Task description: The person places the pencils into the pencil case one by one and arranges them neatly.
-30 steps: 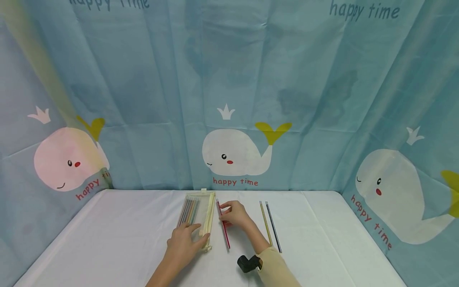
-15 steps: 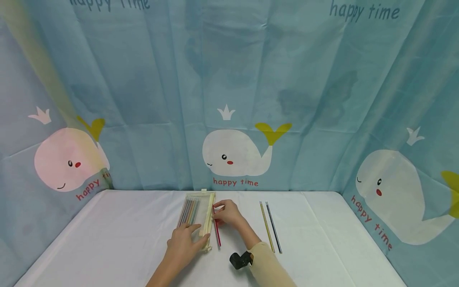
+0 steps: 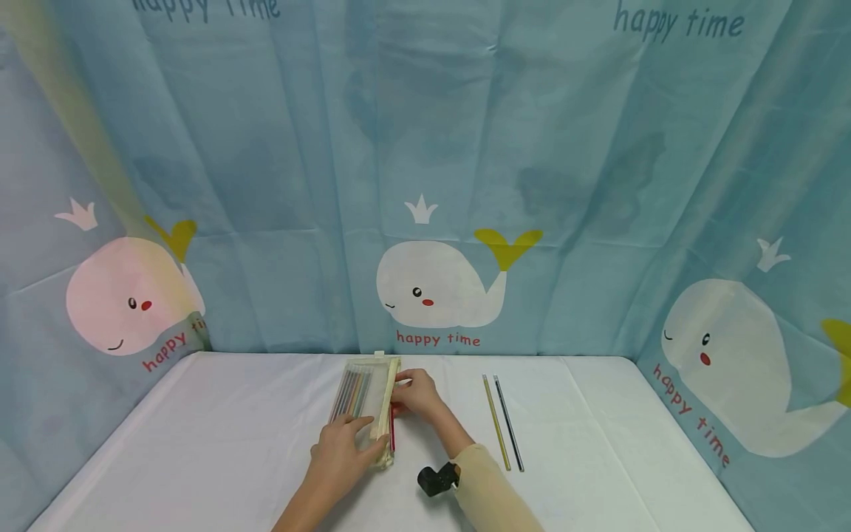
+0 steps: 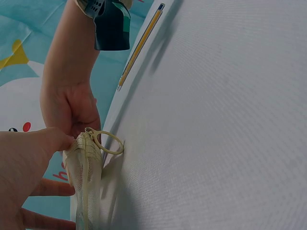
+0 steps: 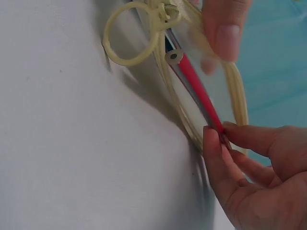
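A pale yellow mesh zip pouch (image 3: 392,378) lies on the table, with several coloured pencils (image 3: 351,391) visible through its mesh. My left hand (image 3: 342,451) rests on its near part, fingers spread over the mesh and thumb at the zip side. My right hand (image 3: 419,391) pinches a red pencil (image 5: 199,93) between thumb and fingertips. In the right wrist view this pencil lies lengthwise in the pouch's parted side opening, its flat end near the zip's ring pull (image 5: 108,45). Its far end is hidden by my right fingers.
A yellow pencil (image 3: 496,425) and a dark pencil (image 3: 508,425) lie side by side to the right of my right hand. The white-covered table (image 3: 598,443) meets a blue whale-print curtain (image 3: 585,295) at the back. A black camera (image 3: 435,480) sits on my right wrist.
My right hand has moved left with the red pencil, from beside the pouch to its zip side, where the pencil now sits in the opening. My left hand has stayed on the pouch.
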Demonstrator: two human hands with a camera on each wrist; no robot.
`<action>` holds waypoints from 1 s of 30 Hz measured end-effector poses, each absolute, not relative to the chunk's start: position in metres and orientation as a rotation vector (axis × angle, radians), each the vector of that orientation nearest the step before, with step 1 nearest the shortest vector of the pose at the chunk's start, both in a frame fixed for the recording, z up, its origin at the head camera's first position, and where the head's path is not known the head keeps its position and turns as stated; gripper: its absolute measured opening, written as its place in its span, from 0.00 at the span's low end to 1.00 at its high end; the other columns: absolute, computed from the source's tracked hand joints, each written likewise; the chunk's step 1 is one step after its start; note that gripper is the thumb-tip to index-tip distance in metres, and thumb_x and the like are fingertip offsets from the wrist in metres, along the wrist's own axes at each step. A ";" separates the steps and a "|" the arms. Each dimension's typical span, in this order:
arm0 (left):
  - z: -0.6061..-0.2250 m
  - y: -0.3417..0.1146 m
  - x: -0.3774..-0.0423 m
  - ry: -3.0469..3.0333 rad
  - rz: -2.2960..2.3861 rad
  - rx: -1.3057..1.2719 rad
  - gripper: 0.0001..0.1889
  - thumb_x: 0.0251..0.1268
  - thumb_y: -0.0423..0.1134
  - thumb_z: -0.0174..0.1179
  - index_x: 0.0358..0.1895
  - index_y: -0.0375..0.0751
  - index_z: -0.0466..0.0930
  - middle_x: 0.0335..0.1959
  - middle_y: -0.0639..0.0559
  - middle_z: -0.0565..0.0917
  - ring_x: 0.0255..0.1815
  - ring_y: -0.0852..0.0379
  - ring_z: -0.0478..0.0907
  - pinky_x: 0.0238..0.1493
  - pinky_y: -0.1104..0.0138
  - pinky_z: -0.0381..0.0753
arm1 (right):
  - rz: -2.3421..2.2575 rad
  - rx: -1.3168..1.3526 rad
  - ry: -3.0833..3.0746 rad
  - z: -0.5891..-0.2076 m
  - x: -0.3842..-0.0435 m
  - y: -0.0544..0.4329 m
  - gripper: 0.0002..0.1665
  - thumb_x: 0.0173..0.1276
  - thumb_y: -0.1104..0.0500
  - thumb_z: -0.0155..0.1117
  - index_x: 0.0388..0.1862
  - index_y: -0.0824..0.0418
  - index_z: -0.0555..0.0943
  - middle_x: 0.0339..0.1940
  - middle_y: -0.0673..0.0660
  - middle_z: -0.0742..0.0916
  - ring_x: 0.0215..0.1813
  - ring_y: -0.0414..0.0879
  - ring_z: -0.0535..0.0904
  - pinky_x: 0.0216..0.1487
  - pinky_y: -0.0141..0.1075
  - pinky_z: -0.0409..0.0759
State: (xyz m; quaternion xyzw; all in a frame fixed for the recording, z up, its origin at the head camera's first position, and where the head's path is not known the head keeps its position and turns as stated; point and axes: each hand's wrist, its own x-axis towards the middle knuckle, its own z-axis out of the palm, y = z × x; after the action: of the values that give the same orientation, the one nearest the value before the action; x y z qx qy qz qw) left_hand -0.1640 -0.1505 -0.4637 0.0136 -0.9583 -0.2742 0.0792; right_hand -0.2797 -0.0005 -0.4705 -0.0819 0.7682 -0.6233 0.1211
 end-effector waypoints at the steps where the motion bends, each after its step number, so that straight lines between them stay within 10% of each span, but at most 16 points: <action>1: -0.464 -0.150 -0.164 -2.870 -0.821 0.044 0.26 0.62 0.57 0.74 0.55 0.42 0.90 0.54 0.38 0.85 0.54 0.34 0.83 0.35 0.33 0.80 | -1.827 -0.233 2.240 -0.471 -0.280 -0.001 0.20 0.63 0.71 0.71 0.55 0.75 0.82 0.30 0.58 0.86 0.20 0.40 0.81 0.27 0.35 0.87; 30: -0.464 -0.151 -0.163 -2.860 -0.805 0.026 0.27 0.62 0.58 0.74 0.55 0.41 0.90 0.51 0.40 0.85 0.52 0.35 0.84 0.34 0.35 0.81 | -1.908 -0.274 2.219 -0.473 -0.273 0.003 0.20 0.67 0.74 0.68 0.57 0.78 0.81 0.36 0.65 0.90 0.25 0.44 0.87 0.31 0.38 0.89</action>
State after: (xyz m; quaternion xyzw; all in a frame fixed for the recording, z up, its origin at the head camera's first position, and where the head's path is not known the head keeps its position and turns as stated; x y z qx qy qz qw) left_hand -0.1630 -0.1509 -0.4636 0.0088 -0.9591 -0.2699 0.0851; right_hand -0.2730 0.0028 -0.4733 -0.0928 0.7510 -0.6459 0.1010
